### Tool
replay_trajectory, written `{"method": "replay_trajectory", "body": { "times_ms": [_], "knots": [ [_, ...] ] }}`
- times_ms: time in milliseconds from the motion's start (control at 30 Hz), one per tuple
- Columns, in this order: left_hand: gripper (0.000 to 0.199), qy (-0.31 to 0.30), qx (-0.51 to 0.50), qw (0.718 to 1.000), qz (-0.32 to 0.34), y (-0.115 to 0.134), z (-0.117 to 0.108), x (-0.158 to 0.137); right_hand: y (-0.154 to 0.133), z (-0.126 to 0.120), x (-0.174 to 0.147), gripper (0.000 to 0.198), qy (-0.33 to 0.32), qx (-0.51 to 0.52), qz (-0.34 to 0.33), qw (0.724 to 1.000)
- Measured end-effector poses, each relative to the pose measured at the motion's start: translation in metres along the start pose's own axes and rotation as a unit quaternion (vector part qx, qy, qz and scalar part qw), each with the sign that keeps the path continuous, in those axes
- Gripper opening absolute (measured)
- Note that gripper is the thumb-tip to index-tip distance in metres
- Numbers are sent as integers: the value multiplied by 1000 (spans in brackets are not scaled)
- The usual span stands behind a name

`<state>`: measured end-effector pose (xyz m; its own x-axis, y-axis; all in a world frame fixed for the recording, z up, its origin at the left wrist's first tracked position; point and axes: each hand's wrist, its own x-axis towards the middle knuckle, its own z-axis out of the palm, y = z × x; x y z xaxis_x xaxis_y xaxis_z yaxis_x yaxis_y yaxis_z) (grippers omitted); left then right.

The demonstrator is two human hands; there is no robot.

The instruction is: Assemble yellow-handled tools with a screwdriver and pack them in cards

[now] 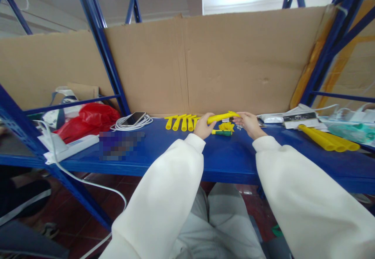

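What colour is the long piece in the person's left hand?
The long piece is yellow, seen in the head view.

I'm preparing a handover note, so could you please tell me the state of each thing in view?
Left hand: closed around the held yellow tube
Right hand: at the tube's other end, grip unclear
Row of yellow pieces: lying side by side
Green-handled tool: lying down
Red bag: crumpled
White cable: coiled
Phone: resting on the coil
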<state>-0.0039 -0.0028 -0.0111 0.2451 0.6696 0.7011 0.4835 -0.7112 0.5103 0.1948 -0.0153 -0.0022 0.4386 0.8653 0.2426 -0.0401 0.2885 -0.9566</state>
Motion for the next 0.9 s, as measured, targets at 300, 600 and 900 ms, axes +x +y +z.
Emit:
{"method": "replay_trajectory", "body": {
  "times_ms": [300,600,900],
  "knots": [
    [31,-122,181,975,-48,-2,-1,-3,9,2,3,18,-60,-120,-51,990],
    [37,-125,156,980,-9,-8,3,-2,15,11,-4,39,-163,-153,-65,973],
    [36,-114,144,983,-3,-11,6,-2,17,11,-5,40,-252,-145,-60,955]
  ]
}}
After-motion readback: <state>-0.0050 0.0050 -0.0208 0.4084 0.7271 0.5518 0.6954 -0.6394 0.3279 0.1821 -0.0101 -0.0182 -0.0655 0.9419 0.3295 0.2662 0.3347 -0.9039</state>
